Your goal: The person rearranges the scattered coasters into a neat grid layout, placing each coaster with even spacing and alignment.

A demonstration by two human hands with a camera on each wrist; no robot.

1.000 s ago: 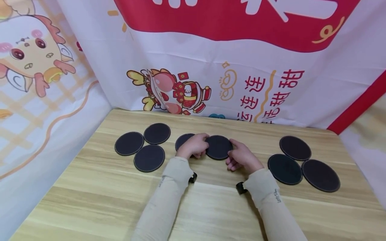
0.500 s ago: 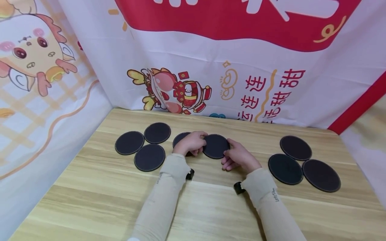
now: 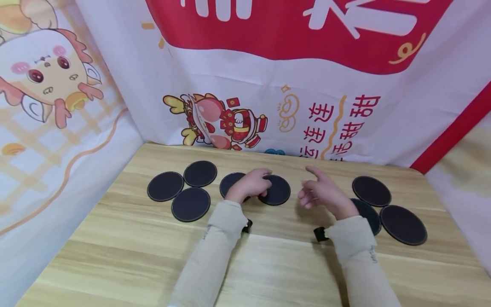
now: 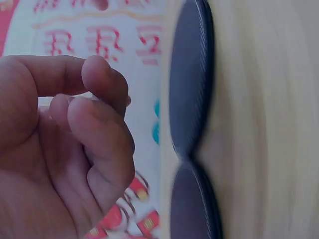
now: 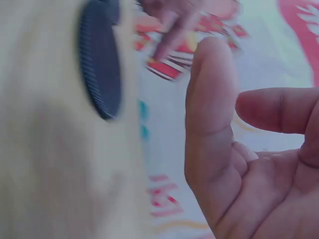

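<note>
Two round black coasters lie edge to edge mid-table: a left coaster (image 3: 228,182) partly covered by my left hand (image 3: 251,185), and a right coaster (image 3: 279,190). The left wrist view has that hand held off the table with loosely bent fingers, nothing between them, beside the upper coaster (image 4: 188,74) and lower coaster (image 4: 190,204). To the right of the pair, my right hand (image 3: 324,192) is lifted, its index finger straight and the others loosely bent. In the right wrist view its fingers (image 5: 212,89) hold nothing, apart from the coaster (image 5: 102,69).
Three touching coasters (image 3: 191,204) form a triangle at the left. Another trio (image 3: 372,190) lies at the right, one partly behind the right forearm. A printed cloth (image 3: 230,68) hangs along the back edge of the wooden table (image 3: 276,273), with a second cloth (image 3: 50,76) at left.
The middle coasters slid slightly left until they met, both hands touching the right one. The right hand has since let go and moved right; the left has lifted off. The view tilted slightly.
</note>
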